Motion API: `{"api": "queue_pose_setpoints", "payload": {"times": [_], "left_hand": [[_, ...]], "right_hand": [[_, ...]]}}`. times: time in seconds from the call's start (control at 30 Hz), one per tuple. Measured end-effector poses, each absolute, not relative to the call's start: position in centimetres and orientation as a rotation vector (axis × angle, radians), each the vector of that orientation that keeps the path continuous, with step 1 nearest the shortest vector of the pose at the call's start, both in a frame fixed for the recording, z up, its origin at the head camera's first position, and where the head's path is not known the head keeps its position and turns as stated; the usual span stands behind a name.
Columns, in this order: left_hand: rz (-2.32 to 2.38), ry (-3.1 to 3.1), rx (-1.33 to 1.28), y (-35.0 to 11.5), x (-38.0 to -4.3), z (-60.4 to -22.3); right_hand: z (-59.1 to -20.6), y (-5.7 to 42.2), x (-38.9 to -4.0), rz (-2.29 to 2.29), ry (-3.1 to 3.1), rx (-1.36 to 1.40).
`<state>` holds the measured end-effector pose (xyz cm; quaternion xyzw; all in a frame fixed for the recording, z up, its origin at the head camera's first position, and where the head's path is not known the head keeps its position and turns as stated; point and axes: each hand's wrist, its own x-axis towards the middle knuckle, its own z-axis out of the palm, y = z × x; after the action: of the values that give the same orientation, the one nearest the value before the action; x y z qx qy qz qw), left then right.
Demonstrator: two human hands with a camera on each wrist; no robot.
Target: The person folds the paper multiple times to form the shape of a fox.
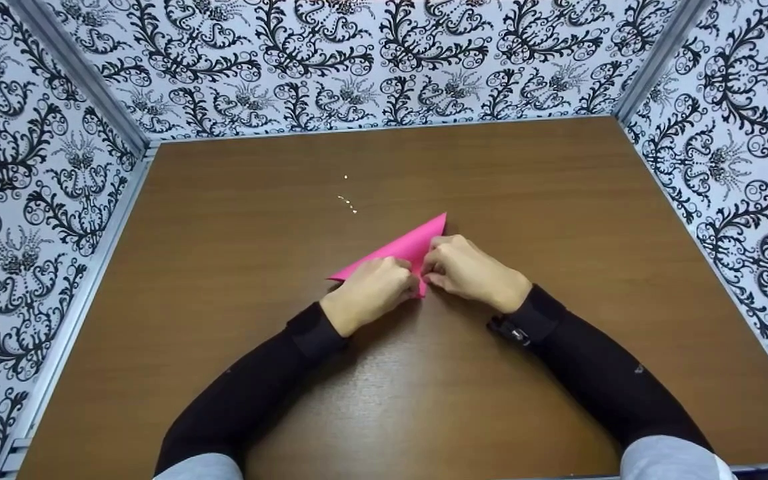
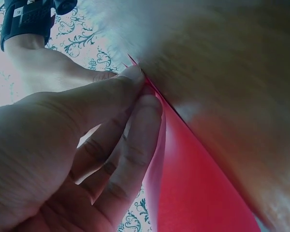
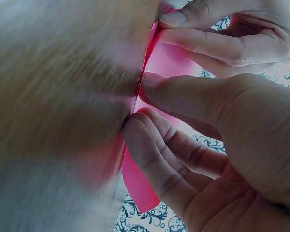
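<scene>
A folded sheet of pink paper (image 1: 412,245) lies near the middle of the table, forming a roughly triangular shape with a raised, curved fold. At its near corner my left hand (image 1: 375,285) pinches the paper between thumb and forefinger, seen closely in the left wrist view. Close beside it, my right hand (image 1: 474,270) holds the paper's right edge with curled fingers. In the right wrist view, the right thumb and fingertips sit along the pink edge (image 3: 139,188), a little apart from each other. The fingers partly cover the near corner.
The brown wooden table (image 1: 237,200) spreads around the paper. Beyond the paper lie several tiny white specks (image 1: 348,203). Panels with black scrollwork (image 1: 317,67) enclose the back and both sides.
</scene>
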<state>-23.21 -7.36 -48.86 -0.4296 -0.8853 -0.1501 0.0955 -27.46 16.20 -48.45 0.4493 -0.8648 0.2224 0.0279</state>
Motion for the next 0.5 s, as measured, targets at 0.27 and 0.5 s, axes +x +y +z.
{"api": "queue_pose_setpoints", "payload": {"times": [0.27,0.5], "left_hand": [[-0.404,-2.604,-1.284,-7.39,-23.2,-48.98],[-0.406,-2.589,-1.307,-7.47,-23.36,-49.27]], "right_hand": [[-48.46,16.11,-27.44,0.707,-2.684,1.392],[-48.6,16.05,-27.36,0.7,-2.682,1.398]]}}
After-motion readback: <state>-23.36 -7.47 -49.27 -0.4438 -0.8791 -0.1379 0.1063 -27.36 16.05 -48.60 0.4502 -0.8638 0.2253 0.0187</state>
